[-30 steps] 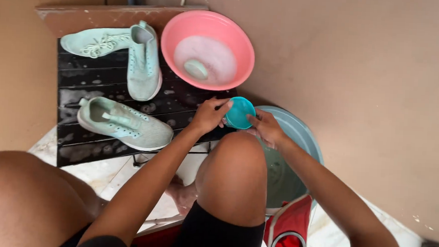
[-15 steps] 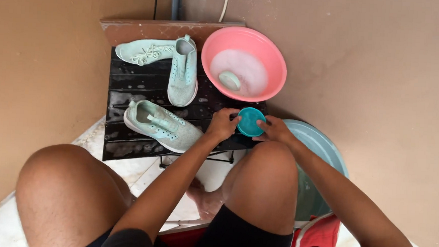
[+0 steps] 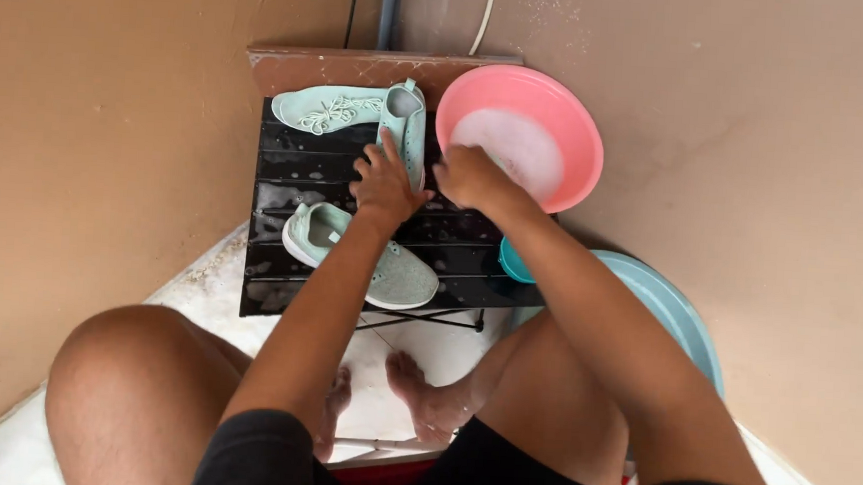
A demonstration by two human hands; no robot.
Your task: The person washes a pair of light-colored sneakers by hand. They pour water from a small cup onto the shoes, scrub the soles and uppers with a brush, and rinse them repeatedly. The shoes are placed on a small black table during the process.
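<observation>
Since the earlier frames both hands have left the small teal cup, which they held together near the front of the worktop, and have travelled back toward the far shoes and basin; the cup [image 3: 515, 262] now sits alone at the right edge of the worktop [image 3: 287, 181], half hidden by the right forearm.

Head view. The left hand [image 3: 387, 183] lies on the wet black slatted worktop with fingers [image 3: 389, 148] spread and loosely open, their tips touching the upright mint shoe [image 3: 404, 128]; it grips nothing as yet. The right hand [image 3: 467, 176] rests at the near rim of the pink basin [image 3: 557, 106], fingers curled under; whether they enclose anything cannot be told from this angle. The basin holds milky, soapy water. A second mint shoe [image 3: 325, 107] lies on its side, laces showing, at the back left, touching the upright one. A third [image 3: 390, 275], sole down, lies nearer the person, partly under the left forearm. A pale blue tub [image 3: 678, 319] stands on the floor to the right, just below the cup.

Progress, as a judgement: the worktop is wet and suds are made up, so soaking and setting-out appear done. No shoe is lifted or visibly lathered, so the scrubbing of the upright shoe seems only about to begin, with the remaining shoes and all rinsing left.
</observation>
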